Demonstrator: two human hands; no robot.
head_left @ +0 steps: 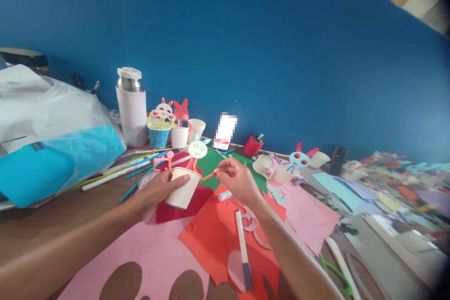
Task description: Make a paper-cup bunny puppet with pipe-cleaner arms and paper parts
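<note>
pink paper (pixel 151 243) nearest, holes cut. left grip (pixel 160 188) around white cup (pixel 183 191): face (pixel 198 149), pink-tipped arm (pixel 170 164) on. right grip (pixel 235 177) pinching orange arm (pixel 208 177); its tip probably unfinished.

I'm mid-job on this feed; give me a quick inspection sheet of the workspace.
Surface: brown table, partly covered by a pink sheet with cut-out holes and an orange-red sheet.
Things in hand: white paper cup, tilted, with a rabbit-eared face above it and an orange strip at its side.
Hands: left hand grips the cup; right hand pinches the strip's outer end.
Clutter: white marker with a dark end, on the orange-red sheet; blue cup farther back.
Cables: none clearly made out.
Surroundings: blue wall behind; flask before it; far right blurred.
</note>
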